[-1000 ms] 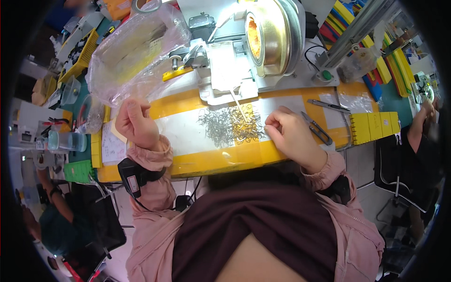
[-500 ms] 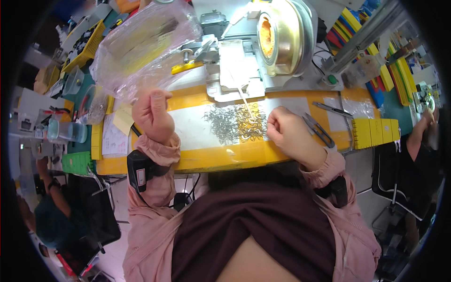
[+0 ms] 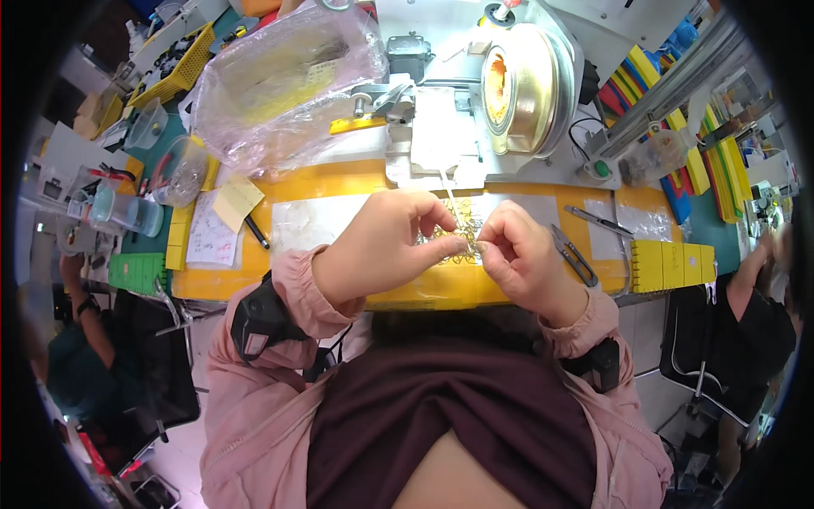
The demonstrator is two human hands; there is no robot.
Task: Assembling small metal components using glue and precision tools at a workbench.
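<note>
A heap of small, shiny bent metal pieces [image 3: 458,244] lies on the yellow-taped bench top, mostly covered by my hands. My left hand [image 3: 377,242] reaches over it from the left, thumb stretched out and forefinger curved, with a gap between their tips. At the heap's right edge, my right hand [image 3: 524,256] is closed in a pinch; whatever its fingertips hold is too small to make out. Between the hands, a thin pale strip [image 3: 449,191] slopes down toward the heap from a white, brightly lit plate [image 3: 435,127] on the bench machine.
A large gold-coloured reel [image 3: 526,89] stands behind the heap. Tweezers [image 3: 598,220] and black-handled snips [image 3: 575,256] lie to the right, near a yellow block [image 3: 672,265]. Leftward are a plastic-wrapped tray [image 3: 284,89], a pen [image 3: 257,232] and paper notes. Other people sit at both sides.
My left hand has come down and right from beside the wrapped tray to the heap, its fist loosening. My right hand stays at the heap's right side, its fingers now turned toward the left hand.
</note>
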